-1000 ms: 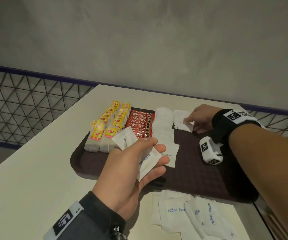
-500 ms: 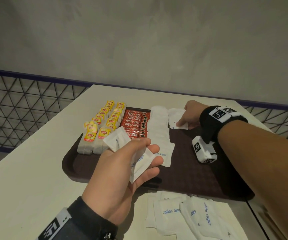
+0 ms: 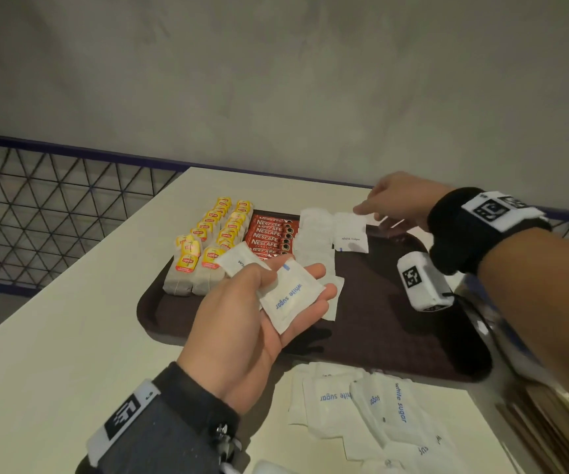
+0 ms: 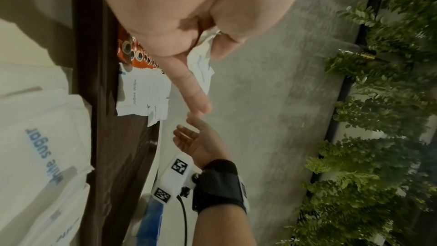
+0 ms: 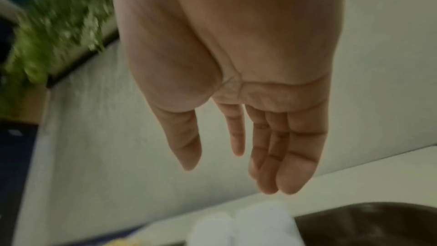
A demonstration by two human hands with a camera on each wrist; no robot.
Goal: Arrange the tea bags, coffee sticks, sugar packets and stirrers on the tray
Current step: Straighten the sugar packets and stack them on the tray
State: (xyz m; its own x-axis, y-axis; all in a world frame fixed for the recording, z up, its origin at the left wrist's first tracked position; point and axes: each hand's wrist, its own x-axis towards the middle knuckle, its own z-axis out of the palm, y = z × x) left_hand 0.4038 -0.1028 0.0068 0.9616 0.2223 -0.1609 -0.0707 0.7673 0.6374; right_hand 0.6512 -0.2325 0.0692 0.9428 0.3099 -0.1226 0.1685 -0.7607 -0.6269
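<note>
Since the earlier frame, the right hand (image 3: 401,196) had lifted off the sugar packet (image 3: 350,233) it had been laying at the tray's far edge, so that packet lay free. On the tray (image 3: 378,336), from left to right, stood two rows of tea bags (image 3: 204,244), then coffee sticks (image 3: 269,234), then a column of sugar packets (image 3: 312,244). Above the tray's near part, the left hand (image 3: 252,323) pinched two sugar packets (image 3: 290,295) under its thumb. Loose sugar packets (image 3: 361,405) lay on the table (image 3: 54,354) before the tray. Farthest right, that right hand hung above the far edge, fingers (image 5: 290,156) straight, holding nothing
</note>
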